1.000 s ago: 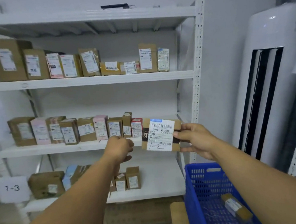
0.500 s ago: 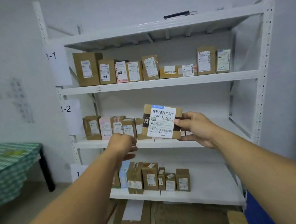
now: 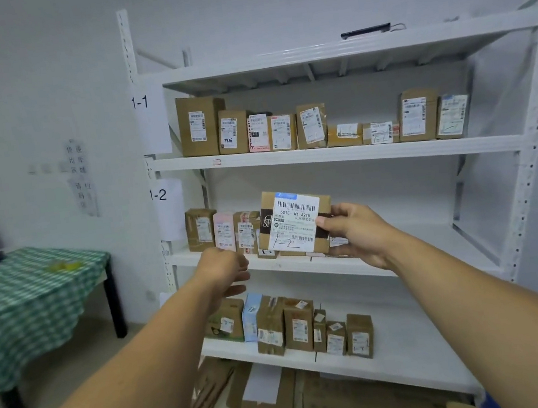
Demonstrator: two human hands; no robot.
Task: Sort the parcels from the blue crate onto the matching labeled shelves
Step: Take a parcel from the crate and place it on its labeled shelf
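Observation:
My right hand [image 3: 355, 232] grips a brown parcel [image 3: 292, 223] by its right edge. Its white barcode label faces me, with "1-2" handwritten at the bottom. I hold it upright in front of the middle shelf [image 3: 404, 256], beside the paper tag "1-2" [image 3: 158, 195]. My left hand [image 3: 223, 271] hangs lower left of the parcel with loosely curled fingers, holding nothing. Tag "1-1" [image 3: 139, 102] marks the upper shelf [image 3: 323, 157]. The blue crate shows only as a sliver [image 3: 489, 406] at the bottom edge.
Rows of parcels stand on the upper shelf [image 3: 312, 126], the middle shelf's left end [image 3: 223, 232] and the lower shelf [image 3: 290, 324]. Flattened cardboard [image 3: 261, 393] lies on the floor under the rack. A table with a green checked cloth [image 3: 29, 293] stands at the left.
My view swung left and pulled in towards the rack, so the blue crate left the frame. The parcel stayed in my right hand, now held before the middle shelf's row; my left hand's fingers loosened.

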